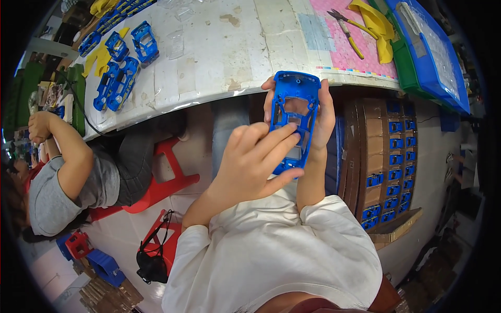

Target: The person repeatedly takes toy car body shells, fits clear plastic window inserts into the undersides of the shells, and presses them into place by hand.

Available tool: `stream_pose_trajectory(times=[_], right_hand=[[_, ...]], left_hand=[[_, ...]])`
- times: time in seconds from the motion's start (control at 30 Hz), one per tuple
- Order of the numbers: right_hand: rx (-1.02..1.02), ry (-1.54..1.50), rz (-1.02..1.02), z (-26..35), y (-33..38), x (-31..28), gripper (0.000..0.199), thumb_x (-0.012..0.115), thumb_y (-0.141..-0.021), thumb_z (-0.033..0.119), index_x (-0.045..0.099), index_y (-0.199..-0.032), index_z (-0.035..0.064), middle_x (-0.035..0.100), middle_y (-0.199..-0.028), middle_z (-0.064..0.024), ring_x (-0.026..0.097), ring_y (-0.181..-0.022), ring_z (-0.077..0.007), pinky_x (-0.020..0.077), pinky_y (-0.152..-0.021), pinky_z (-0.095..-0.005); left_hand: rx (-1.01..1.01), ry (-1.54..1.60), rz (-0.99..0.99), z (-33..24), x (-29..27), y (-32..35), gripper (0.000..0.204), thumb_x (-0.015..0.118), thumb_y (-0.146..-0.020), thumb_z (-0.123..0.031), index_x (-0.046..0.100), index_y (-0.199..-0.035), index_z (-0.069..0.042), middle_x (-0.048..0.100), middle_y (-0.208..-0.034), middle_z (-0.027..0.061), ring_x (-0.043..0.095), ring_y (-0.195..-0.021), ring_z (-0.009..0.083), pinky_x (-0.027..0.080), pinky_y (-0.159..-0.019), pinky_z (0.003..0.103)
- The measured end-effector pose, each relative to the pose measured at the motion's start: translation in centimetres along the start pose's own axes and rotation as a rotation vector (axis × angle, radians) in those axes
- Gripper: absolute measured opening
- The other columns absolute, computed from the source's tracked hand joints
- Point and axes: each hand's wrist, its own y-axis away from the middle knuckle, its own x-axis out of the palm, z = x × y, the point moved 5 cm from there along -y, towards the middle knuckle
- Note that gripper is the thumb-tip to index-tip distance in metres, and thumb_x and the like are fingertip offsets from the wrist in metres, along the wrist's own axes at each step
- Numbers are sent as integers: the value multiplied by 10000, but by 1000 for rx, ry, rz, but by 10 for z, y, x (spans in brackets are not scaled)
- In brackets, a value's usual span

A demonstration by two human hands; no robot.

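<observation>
A blue plastic toy car body shell (297,81), hollow side showing, is held up in front of me just off the table's near edge. My right hand (324,115) is wrapped round it from behind, with fingers showing at both side edges. My left hand (255,159) lies across the shell's lower half. Its fingertips press into the window openings while the thumb sits at the near end. Something clear or pale shows in the openings by those fingertips, but I cannot make out what it is.
On the white table (224,57) several blue car shells (122,83) lie at the left. Yellow-handled cutters (347,31), a yellow cloth (383,36) and a blue bin (436,57) are at the right. A cardboard tray (373,135) holds more shells. A co-worker (78,177) sits left.
</observation>
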Motion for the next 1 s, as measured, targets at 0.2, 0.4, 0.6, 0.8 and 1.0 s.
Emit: stream_pose_trajectory(times=[0.2, 0.4, 0.6, 0.8, 1.0], right_hand=[[-39, -72, 8, -12, 5, 2, 721, 270, -871, 579, 432, -1132, -73, 582, -792, -174, 585, -646, -219, 485, -569, -299], [-55, 18, -58, -2, 14, 15, 499, 403, -892, 454, 453, -1162, 38, 563, -984, -87, 567, -811, -135, 480, -680, -252], [-136, 474, -65, 3, 12, 21, 319, 536, -827, 125, 454, -1111, 5, 566, -943, -84, 542, -786, -92, 453, -667, -242], [-225, 697, -202, 6, 7, 19, 145, 476, -845, 27, 514, -977, -19, 595, -782, -64, 532, -681, -73, 446, -594, -234], [-307, 778, -210, 1, 5, 11, 148, 456, -854, 20, 532, -974, -21, 578, -750, -55, 481, -641, -56, 434, -562, -227]], left_hand=[[-358, 308, -397, 34, -15, -19, 521, 705, -633, -94, 476, -1090, 5, 469, -1091, 129, 463, -966, 251, 367, -800, 328], [-465, 476, -307, 53, -6, -24, 283, 637, -746, -26, 512, -1000, -15, 542, -900, 75, 533, -675, 83, 422, -506, 197], [-495, 603, -553, 62, -7, -28, 232, 619, -754, -30, 499, -950, 2, 582, -781, 97, 533, -666, 150, 419, -602, 262], [-468, 570, -539, 71, 7, -23, 262, 603, -808, -15, 476, -1036, 6, 569, -856, 61, 544, -776, 83, 443, -618, 175], [-574, 511, -364, 66, 10, -18, 168, 590, -819, -34, 530, -968, 16, 576, -867, 70, 553, -758, 82, 443, -594, 197]])
